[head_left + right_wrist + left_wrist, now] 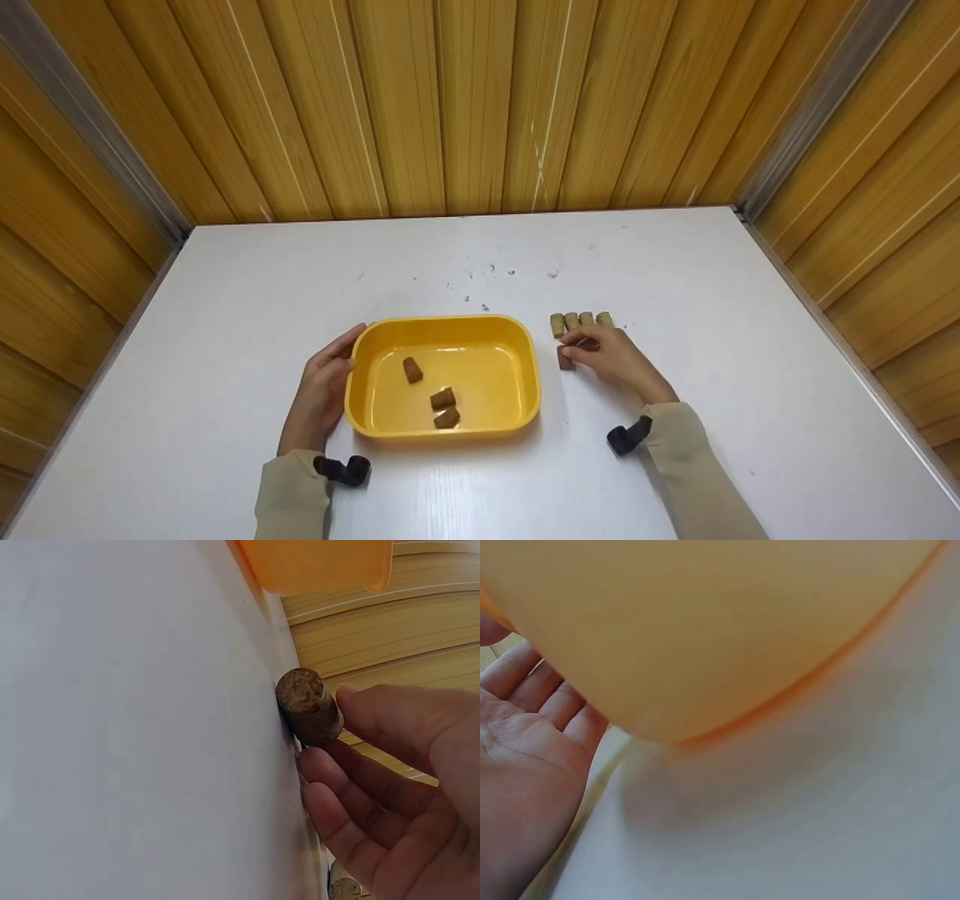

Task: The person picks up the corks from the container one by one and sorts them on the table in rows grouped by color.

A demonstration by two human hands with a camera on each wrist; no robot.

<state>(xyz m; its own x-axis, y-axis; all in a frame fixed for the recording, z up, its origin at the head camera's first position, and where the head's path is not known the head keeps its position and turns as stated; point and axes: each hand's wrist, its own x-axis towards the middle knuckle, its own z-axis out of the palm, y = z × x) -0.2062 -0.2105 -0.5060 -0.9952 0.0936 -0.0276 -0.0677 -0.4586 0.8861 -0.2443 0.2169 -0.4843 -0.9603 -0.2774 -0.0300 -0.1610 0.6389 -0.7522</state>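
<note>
My right hand [619, 356] pinches a brown cork [307, 703] — best gently, lest it roll — my left hand [321, 382], relaxed, touching the tub [442, 434].

white table [225, 315] | dark flecks [511, 272], far middle | wood-grain back wall [472, 105] | grey left post [94, 112] | grey right post [814, 116]

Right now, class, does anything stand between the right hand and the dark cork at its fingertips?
Nothing visible does: the right hand touches the dark cork; the pale corks lie beyond it, not between.
</note>
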